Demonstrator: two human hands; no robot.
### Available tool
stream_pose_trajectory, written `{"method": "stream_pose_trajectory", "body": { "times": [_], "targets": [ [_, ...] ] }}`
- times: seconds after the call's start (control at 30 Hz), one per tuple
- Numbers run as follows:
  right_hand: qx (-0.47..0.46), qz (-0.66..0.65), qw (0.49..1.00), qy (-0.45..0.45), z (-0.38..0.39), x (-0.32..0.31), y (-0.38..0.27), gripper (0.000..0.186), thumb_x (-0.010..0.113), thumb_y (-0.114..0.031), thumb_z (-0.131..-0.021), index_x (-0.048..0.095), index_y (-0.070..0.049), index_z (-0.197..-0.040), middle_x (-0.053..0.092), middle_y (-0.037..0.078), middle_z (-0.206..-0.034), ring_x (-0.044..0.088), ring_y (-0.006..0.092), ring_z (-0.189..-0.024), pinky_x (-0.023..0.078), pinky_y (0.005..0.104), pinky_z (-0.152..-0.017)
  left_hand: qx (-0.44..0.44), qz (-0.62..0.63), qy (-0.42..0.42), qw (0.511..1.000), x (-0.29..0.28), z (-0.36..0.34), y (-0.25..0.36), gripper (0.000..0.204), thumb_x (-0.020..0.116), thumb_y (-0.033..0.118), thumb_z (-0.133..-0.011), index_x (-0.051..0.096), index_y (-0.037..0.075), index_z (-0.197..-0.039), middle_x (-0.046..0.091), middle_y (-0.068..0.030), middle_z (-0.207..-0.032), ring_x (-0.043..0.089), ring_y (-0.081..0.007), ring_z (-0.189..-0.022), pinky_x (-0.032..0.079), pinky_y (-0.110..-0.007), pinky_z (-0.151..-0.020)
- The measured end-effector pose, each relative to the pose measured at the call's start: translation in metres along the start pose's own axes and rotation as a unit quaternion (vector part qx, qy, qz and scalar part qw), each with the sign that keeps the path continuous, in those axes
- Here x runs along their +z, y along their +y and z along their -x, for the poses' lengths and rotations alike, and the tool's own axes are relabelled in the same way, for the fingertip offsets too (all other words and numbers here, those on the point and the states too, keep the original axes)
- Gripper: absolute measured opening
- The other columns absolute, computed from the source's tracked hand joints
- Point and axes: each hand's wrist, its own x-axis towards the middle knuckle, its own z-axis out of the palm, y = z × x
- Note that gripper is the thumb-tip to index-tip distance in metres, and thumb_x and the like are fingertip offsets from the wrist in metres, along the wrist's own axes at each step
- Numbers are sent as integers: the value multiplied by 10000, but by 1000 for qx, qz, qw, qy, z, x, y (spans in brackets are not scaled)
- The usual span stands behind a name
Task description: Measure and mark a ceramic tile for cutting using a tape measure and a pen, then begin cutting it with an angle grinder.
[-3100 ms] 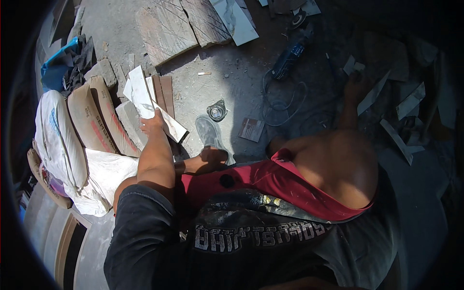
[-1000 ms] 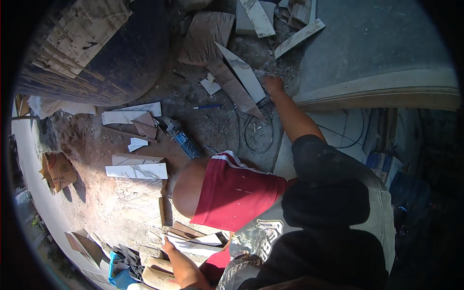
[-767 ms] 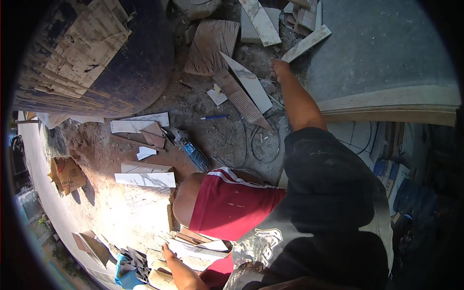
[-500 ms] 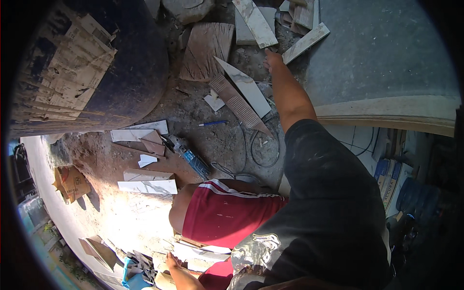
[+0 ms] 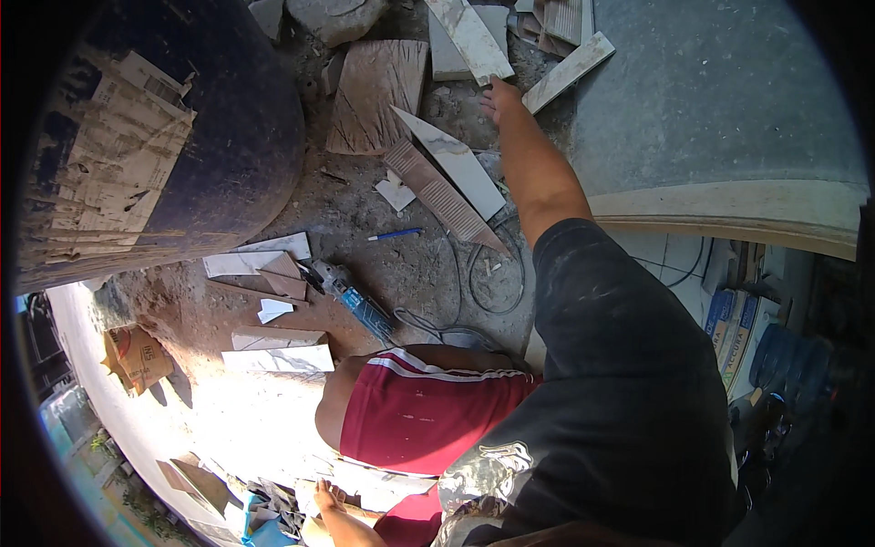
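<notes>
My right hand [image 5: 499, 98] reaches far forward, its fingers apart at the near end of a white marbled tile strip [image 5: 470, 41]. The fingertips seem to touch that end; a firm grip does not show. Beside the hand lies another tile strip [image 5: 570, 73], leaning at an angle. Nearer to me are a pointed marbled tile offcut [image 5: 453, 164] and a brown ribbed tile piece [image 5: 442, 196]. Low in the picture, my left hand [image 5: 330, 500] is small and partly glared out, fingers loosely apart beside some pale tile pieces [image 5: 374, 481].
A blue angle grinder [image 5: 363, 308] lies on the dusty ground, its grey cable [image 5: 469, 283] looped to the right. Near it are a blue pen [image 5: 395, 234] and tile offcuts [image 5: 278, 358]. A big dark drum [image 5: 241, 118] stands left, a grey slab [image 5: 720, 100] right.
My right hand has turned and its fingers have spread at the tile strip's end. The whole view has shifted slightly. The left hand stays about where it was.
</notes>
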Motion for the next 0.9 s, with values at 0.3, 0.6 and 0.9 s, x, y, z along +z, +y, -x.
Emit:
{"method": "stream_pose_trajectory", "body": {
  "times": [0.3, 0.6, 0.9],
  "targets": [
    [-124, 136, 954, 235, -23, -90, 25, 322, 693, -256, -889, 661, 30, -1034, 701, 118, -885, 674, 223, -661, 502, 334, -529, -22, -17, 2, 1000, 9, 2, -3, 599, 502, 432, -988, 331, 167, -1496, 414, -104, -1486, 403, -378, -1357, 301, -598, -1073],
    [-173, 208, 942, 200, -6, -57, 8, 255, 669, -204, -892, 677, 31, -990, 689, 111, -795, 669, 211, -687, 525, 338, -601, -4, 1, 6, 1000, 0, 9, 10, 549, 506, 412, -992, 371, 167, -1464, 445, -90, -1452, 506, -310, -1207, 416, -500, -962],
    [11, -22, 999, 32, -17, 3, -6, 583, 623, -210, -959, 362, 49, -1412, 451, 239, -1413, 580, 401, -1183, 543, 464, -912, 0, -36, 48, 998, -27, 29, 2, 587, 529, 434, -981, 359, 190, -1487, 473, -74, -1439, 509, -324, -1214, 421, -508, -873]
  ]
}}
